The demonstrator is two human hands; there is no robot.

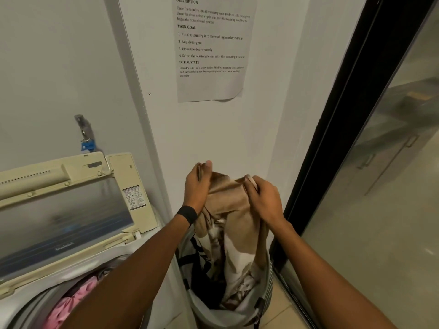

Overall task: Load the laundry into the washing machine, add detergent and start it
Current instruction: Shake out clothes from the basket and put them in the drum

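Observation:
A tan and white patterned cloth (234, 224) hangs from both my hands above the laundry basket (213, 309) on the floor. My left hand (198, 184) grips its upper left edge, and my right hand (263, 198) grips the upper right edge. The cloth's lower end still lies inside the basket, next to dark fabric. At the lower left the top-loading washing machine (21, 298) stands with its lid (64, 210) raised. Pink laundry (71, 302) lies in the drum, partly hidden by my left forearm.
A printed task sheet (211, 46) is taped to the white wall ahead. A water tap with a blue fitting (86, 138) sits on the wall behind the machine. A dark-framed glass sliding door (356, 129) runs along the right, close to the basket.

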